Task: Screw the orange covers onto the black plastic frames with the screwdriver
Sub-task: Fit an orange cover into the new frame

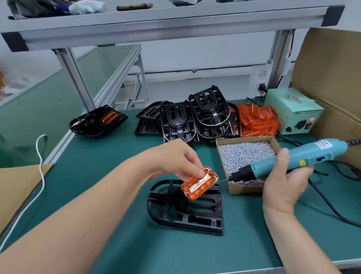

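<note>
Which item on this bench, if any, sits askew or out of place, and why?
The translucent orange rectangular cover, pinched by the left hand, is tilted over the black plastic frame on the green mat, not seated flat in it. Nothing looks spilled or broken: the small silver screws lie inside their cardboard box.

We look down on a green-topped workbench (120, 262) filling the lower frame. Across the top runs a grey aluminium shelf (174, 26) on slanted posts (76, 80). A second green bench (107, 63) stands at centre left. Behind, a pale wall (200, 52) carries a white socket (262, 74) at right. The light is bright and even.
</note>
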The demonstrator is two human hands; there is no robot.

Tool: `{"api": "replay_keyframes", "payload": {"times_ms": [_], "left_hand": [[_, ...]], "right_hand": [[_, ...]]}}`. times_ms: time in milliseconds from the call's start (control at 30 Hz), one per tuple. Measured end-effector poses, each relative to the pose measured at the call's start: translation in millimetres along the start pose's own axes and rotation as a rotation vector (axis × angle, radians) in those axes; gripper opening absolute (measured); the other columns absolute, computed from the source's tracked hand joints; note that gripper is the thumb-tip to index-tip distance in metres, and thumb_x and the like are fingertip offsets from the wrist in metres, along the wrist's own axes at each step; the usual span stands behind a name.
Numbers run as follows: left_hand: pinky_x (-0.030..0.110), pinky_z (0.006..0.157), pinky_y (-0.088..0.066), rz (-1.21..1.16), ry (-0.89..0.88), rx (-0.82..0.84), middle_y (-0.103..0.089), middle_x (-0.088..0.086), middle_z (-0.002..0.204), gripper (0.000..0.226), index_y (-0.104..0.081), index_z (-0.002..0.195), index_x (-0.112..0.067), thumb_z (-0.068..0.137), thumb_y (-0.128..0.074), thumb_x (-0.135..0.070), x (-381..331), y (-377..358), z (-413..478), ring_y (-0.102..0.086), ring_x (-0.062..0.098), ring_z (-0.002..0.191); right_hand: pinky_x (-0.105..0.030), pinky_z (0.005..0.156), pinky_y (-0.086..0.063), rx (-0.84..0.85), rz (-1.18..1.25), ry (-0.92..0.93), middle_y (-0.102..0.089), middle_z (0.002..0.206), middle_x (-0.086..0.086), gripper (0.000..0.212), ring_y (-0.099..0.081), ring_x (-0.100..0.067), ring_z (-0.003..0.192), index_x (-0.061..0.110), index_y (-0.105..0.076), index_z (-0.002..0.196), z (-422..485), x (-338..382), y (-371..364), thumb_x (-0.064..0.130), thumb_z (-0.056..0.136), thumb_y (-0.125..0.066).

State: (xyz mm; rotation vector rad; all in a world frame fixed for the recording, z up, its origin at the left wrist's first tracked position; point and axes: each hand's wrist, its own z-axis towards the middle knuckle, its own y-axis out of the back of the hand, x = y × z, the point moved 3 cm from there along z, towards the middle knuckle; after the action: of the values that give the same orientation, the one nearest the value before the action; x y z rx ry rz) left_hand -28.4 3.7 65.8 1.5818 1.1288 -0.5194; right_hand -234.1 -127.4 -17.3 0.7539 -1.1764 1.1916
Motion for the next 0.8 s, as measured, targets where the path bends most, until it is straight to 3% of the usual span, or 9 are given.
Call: {"api": "replay_keyframes", "payload": {"times_ms": [200,300,500,600,700,800], "left_hand": [[0.022,0.059,-0.053,-0.086,-0.059,-0.012,-0.064,0.005,0.071,0.029,-0.068,0.110,-0.014,0.086,-0.067,0.003,8,-3,0,-0.060,0.016,0.059],[0.023,0.058,-0.053,-0.127,-0.038,-0.052,-0.063,0.008,0.073,0.023,-0.069,0.102,-0.010,0.085,-0.064,0.005,16,0,-3,-0.062,0.016,0.059],[0.023,0.059,-0.057,-0.226,0.028,-0.189,-0.067,0.009,0.076,0.013,-0.065,0.088,-0.003,0.086,-0.062,0.009,39,-2,-7,-0.069,0.015,0.059],[0.029,0.065,-0.060,-0.234,0.024,-0.290,-0.064,0.008,0.075,0.032,-0.069,0.101,-0.016,0.086,-0.055,0.009,49,-8,-9,-0.070,0.019,0.061],[0.036,0.077,-0.061,-0.199,0.018,-0.310,-0.068,0.002,0.080,0.057,-0.072,0.108,-0.035,0.087,-0.044,0.009,54,-16,-11,-0.073,0.025,0.068],[0.041,0.084,-0.060,-0.170,-0.004,-0.271,-0.074,0.009,0.095,0.051,-0.075,0.096,-0.027,0.087,-0.040,0.010,52,-24,-15,-0.074,0.028,0.078]], "right_hand": [[-0.025,0.090,-0.044,-0.044,0.025,-0.081,-0.065,0.109,0.003,0.066,-0.058,-0.006,0.095,0.011,-0.054,0.123,1,-3,5,0.064,0.083,-0.054],[-0.027,0.088,-0.045,-0.052,0.042,-0.131,-0.061,0.097,0.017,0.053,-0.058,-0.005,0.089,0.022,-0.050,0.110,0,-4,6,0.065,0.080,-0.055],[-0.027,0.096,-0.049,-0.073,0.102,-0.186,-0.063,0.112,0.007,0.061,-0.062,-0.009,0.101,0.020,-0.051,0.118,-8,-1,15,0.065,0.077,-0.059],[-0.029,0.098,-0.050,-0.071,0.121,-0.232,-0.063,0.113,0.007,0.060,-0.062,-0.009,0.103,0.021,-0.050,0.115,-12,-2,23,0.066,0.076,-0.060],[-0.031,0.094,-0.048,-0.051,0.092,-0.287,-0.058,0.103,0.013,0.047,-0.060,-0.005,0.093,0.029,-0.049,0.099,-19,-3,30,0.068,0.074,-0.059],[-0.041,0.083,-0.054,-0.006,0.081,-0.335,-0.057,0.098,0.007,0.038,-0.062,-0.012,0.089,0.029,-0.045,0.091,-29,-6,34,0.061,0.081,-0.061]]}}
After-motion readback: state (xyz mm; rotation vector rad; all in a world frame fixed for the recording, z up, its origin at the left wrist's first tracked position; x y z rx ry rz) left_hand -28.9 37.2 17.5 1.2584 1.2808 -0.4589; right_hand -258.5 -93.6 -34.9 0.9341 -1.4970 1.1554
